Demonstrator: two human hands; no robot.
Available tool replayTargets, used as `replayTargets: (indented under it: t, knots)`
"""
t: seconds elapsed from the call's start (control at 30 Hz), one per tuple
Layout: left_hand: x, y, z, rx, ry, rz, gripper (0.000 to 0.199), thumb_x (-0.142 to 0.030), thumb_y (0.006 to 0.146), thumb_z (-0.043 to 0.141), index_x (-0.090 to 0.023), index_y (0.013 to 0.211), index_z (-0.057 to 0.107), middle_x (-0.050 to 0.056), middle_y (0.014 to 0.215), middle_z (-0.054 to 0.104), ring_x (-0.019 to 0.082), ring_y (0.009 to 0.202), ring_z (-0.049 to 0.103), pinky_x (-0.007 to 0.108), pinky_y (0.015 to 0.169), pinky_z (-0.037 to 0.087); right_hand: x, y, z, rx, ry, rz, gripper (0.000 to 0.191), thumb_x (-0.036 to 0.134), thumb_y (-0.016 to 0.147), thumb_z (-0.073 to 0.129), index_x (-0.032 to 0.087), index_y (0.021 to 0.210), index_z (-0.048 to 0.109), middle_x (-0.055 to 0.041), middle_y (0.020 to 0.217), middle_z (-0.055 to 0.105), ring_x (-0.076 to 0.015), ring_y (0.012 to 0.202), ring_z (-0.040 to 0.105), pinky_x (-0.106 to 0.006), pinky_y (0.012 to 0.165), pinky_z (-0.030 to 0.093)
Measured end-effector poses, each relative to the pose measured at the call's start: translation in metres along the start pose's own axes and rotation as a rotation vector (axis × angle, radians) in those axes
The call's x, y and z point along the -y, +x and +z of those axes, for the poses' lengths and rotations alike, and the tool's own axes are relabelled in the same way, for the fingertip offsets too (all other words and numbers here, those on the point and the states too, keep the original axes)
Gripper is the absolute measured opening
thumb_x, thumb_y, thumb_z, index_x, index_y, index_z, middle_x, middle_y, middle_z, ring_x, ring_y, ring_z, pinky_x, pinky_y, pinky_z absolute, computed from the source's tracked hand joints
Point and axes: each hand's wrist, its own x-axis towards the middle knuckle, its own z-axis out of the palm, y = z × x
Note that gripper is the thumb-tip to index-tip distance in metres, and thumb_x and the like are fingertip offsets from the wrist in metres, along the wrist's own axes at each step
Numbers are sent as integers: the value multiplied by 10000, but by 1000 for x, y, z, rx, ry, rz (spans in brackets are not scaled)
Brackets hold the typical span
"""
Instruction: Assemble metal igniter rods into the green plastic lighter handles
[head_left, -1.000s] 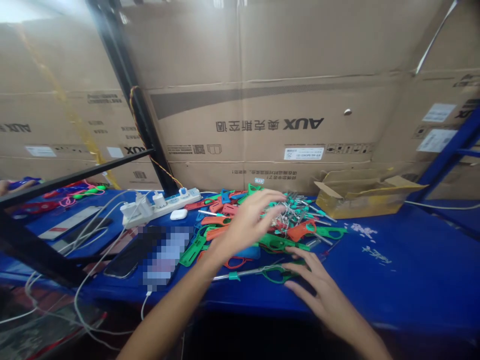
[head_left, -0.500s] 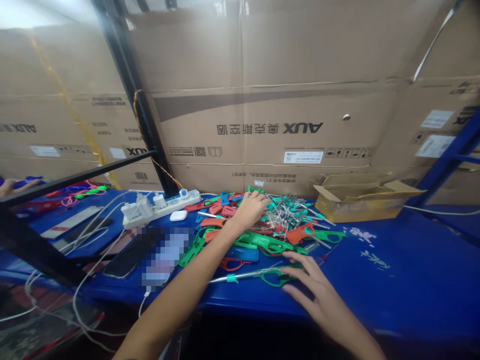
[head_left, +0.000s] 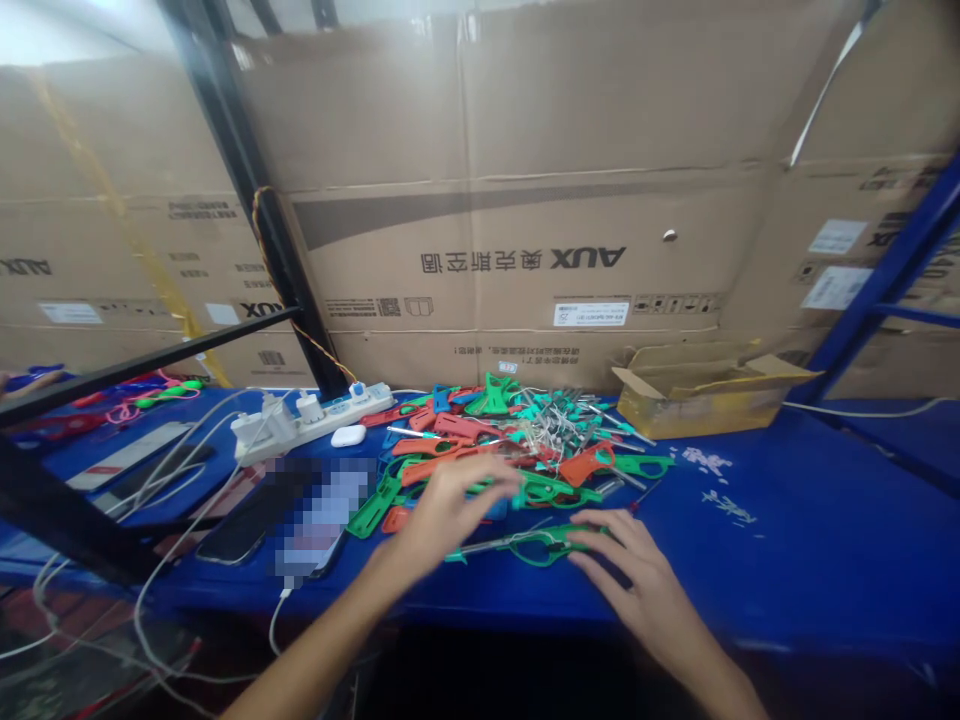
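Note:
My left hand (head_left: 457, 500) is over the near edge of a pile of green, red and blue plastic casings (head_left: 457, 428), its thumb and fingers closed on a small teal piece (head_left: 518, 492). My right hand (head_left: 637, 565) rests at the handle end of a green casing with a metal rod (head_left: 536, 547), fingers curved around that end. The rod points left and has a teal clip (head_left: 456, 556) near its tip. Thin metal parts with teal ends (head_left: 559, 425) lie heaped at the back of the pile.
An open cardboard box (head_left: 701, 405) stands at the back right. On the left are a power strip (head_left: 345, 408), a white earphone case (head_left: 349, 436), phones (head_left: 255, 515) and cables. A black post (head_left: 255, 190) rises at the left.
My left hand has come back from the heap towards me, now with a teal piece in its fingers. My right hand stays by the green casing. The view has shifted slightly.

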Motion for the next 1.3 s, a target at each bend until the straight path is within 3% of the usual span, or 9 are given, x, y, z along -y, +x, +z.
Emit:
replayTargets:
  t: [0.1, 0.2, 0.3, 0.53, 0.67, 0.83, 1.1, 1.3]
  knots:
    - [-25, -44, 15, 14, -209, -53, 72, -206, 1023, 623, -209, 989, 686, 21, 966, 760, 161, 910, 738, 341, 1019, 527, -2, -1, -4, 54, -41, -45, 150, 319, 1035, 577, 311, 1103, 711, -31, 1122, 720, -224, 1034, 678, -384, 911, 503]
    - [-29, -64, 28, -27, -216, -172, 60, -221, 1018, 634, -202, 963, 647, 43, 964, 698, 172, 902, 691, 294, 873, 545, -3, 0, -7, 79, -46, -54, 197, 279, 1056, 526, 303, 1127, 709, -31, 1094, 724, -213, 996, 682, -366, 877, 500]
    - [-25, -64, 32, -20, -104, -229, 91, -251, 1028, 622, -209, 949, 611, 29, 929, 664, 175, 860, 645, 288, 798, 498, -1, 2, -7, 118, -32, -34, 214, 276, 1063, 510, 300, 1130, 711, -34, 1081, 721, -213, 981, 674, -361, 861, 498]
    - [-19, -61, 25, 83, 20, -162, 66, -190, 1042, 588, -222, 986, 573, -10, 938, 690, 173, 892, 646, 349, 940, 420, 10, 5, -4, 279, 7, 22, 259, 288, 1068, 509, 323, 1269, 670, -43, 1203, 681, -227, 1082, 624, -412, 949, 479]
    - [-16, -65, 21, 134, 72, -192, 71, -211, 1031, 603, -227, 963, 593, -5, 955, 687, 194, 911, 625, 352, 900, 431, 17, 8, -6, 328, 18, 44, 274, 289, 1073, 490, 307, 1260, 689, -59, 1205, 680, -237, 1083, 628, -440, 980, 481]
    - [-10, -64, 22, 119, 133, -225, 93, -240, 1040, 586, -224, 951, 608, 22, 1016, 673, 218, 958, 592, 367, 885, 440, 20, 9, -7, 335, 78, 36, 277, 308, 1076, 484, 312, 1223, 718, -55, 1190, 696, -230, 1079, 643, -461, 1059, 445]
    - [-14, -63, 16, 161, 253, -208, 84, -150, 991, 630, -204, 927, 618, 31, 1041, 664, 238, 981, 573, 372, 847, 435, 13, 7, -5, 346, 134, 58, 231, 364, 1070, 510, 310, 1169, 711, -31, 1221, 701, -204, 1130, 648, -428, 1123, 391]
    - [-14, -54, 18, 233, 322, -237, 137, -135, 926, 726, -193, 879, 611, 25, 1020, 665, 248, 961, 568, 383, 811, 417, 14, 8, -5, 348, 130, 52, 236, 377, 1069, 508, 308, 1163, 714, -30, 1205, 706, -206, 1123, 651, -427, 1097, 420]
